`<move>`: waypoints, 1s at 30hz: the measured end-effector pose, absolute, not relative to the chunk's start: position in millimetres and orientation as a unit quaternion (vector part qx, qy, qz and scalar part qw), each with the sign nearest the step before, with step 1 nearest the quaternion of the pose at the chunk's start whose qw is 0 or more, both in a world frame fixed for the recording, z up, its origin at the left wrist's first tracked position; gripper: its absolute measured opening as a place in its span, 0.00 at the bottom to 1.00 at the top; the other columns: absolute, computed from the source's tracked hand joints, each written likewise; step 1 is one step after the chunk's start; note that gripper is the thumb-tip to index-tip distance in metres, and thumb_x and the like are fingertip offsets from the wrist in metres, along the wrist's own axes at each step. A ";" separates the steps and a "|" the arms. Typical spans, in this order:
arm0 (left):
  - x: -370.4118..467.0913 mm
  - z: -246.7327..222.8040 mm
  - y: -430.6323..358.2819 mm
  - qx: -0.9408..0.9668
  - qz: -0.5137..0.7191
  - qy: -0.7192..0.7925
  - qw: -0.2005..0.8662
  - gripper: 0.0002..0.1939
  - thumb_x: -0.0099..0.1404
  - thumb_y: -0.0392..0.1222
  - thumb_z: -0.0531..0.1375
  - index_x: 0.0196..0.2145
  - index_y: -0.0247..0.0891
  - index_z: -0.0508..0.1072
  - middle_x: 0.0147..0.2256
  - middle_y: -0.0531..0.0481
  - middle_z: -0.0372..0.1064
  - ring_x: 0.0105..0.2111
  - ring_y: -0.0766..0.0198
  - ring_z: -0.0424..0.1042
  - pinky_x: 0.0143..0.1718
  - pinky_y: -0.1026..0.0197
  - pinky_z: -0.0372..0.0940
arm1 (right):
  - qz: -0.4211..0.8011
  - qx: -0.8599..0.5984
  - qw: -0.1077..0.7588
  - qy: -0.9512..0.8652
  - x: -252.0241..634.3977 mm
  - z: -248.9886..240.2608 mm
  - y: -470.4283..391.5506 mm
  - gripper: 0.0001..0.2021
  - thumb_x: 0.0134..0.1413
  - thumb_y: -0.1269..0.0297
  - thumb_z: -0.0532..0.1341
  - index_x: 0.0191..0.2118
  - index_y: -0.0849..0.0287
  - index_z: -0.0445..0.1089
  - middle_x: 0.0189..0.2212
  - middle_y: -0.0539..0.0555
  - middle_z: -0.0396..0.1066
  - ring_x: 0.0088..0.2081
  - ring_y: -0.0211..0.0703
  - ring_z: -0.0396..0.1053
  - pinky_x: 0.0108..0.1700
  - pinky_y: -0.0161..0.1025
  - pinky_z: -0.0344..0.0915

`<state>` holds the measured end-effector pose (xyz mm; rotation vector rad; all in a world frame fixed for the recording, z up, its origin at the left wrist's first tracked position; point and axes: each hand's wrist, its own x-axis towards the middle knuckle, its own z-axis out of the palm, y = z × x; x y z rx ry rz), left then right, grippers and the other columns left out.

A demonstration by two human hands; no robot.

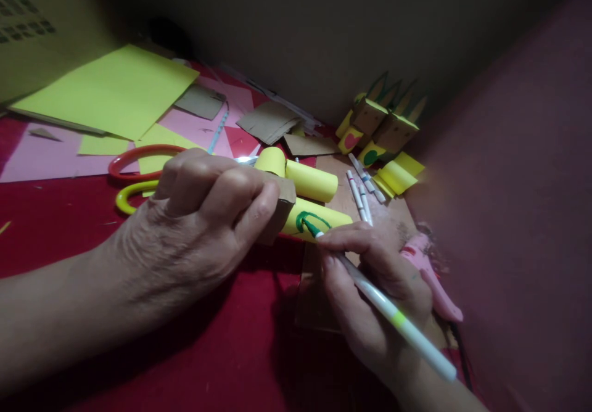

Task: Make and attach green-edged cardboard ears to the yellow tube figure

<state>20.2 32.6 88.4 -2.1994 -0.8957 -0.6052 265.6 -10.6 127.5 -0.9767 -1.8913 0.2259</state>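
Note:
My left hand (pixel 203 214) is closed around a small brown cardboard piece (pixel 283 205) that has yellow paper rolls (pixel 312 181) attached. Most of the cardboard is hidden behind the fingers. A green felt-tip marker (pixel 383 304) is pinched in my right hand (pixel 370 282), its tip touching the nearer yellow roll (pixel 340 214). Green outline marks in a rounded shape show there, partly filled at the left end. Scissors with red and yellow handles (pixel 139 162) lie behind my left hand, their blades mostly covered.
Yellow sheets (pixel 111 91) and cardboard scraps (pixel 268 122) lie at the back left on pink paper. Several markers (pixel 365 177) rest on a cardboard sheet (pixel 319 295). Cardboard-and-yellow-paper figures (pixel 374 122) stand at the back right. A pink glue gun (pixel 430 279) lies beside the right wall.

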 end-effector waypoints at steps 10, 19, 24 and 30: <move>22.0 92.9 32.7 -0.843 -0.231 -0.344 0.343 0.30 0.78 0.34 0.61 0.73 0.22 0.65 0.59 0.29 0.74 0.56 0.34 0.75 0.62 0.26 0.79 | 0.098 -0.412 0.470 -0.774 266.4 127.9 -11.5 0.13 0.64 0.80 0.65 0.45 0.53 0.77 0.37 0.52 0.87 0.36 0.46 0.87 0.41 0.42 0.84; 21.7 92.3 31.2 -0.844 -0.240 -0.342 0.338 0.34 0.77 0.35 0.62 0.75 0.20 0.60 0.59 0.28 0.75 0.57 0.33 0.74 0.62 0.26 0.80 | 0.096 -0.415 0.467 -0.775 266.8 128.6 -11.9 0.13 0.63 0.81 0.65 0.43 0.52 0.77 0.35 0.52 0.87 0.35 0.46 0.87 0.40 0.43 0.83; 21.6 93.4 30.8 -0.843 -0.237 -0.344 0.339 0.30 0.78 0.36 0.61 0.72 0.21 0.64 0.59 0.28 0.74 0.57 0.32 0.73 0.63 0.27 0.78 | 0.095 -0.412 0.461 -0.780 267.2 130.9 -10.5 0.12 0.64 0.80 0.65 0.43 0.53 0.77 0.36 0.53 0.87 0.36 0.46 0.87 0.42 0.43 0.83; 21.1 95.1 29.2 -0.848 -0.228 -0.345 0.332 0.29 0.80 0.37 0.60 0.73 0.22 0.63 0.59 0.29 0.74 0.57 0.33 0.72 0.64 0.27 0.77 | 0.111 -0.410 0.476 -0.770 267.5 126.3 -12.6 0.12 0.62 0.80 0.65 0.42 0.54 0.77 0.34 0.53 0.85 0.33 0.45 0.86 0.37 0.41 0.82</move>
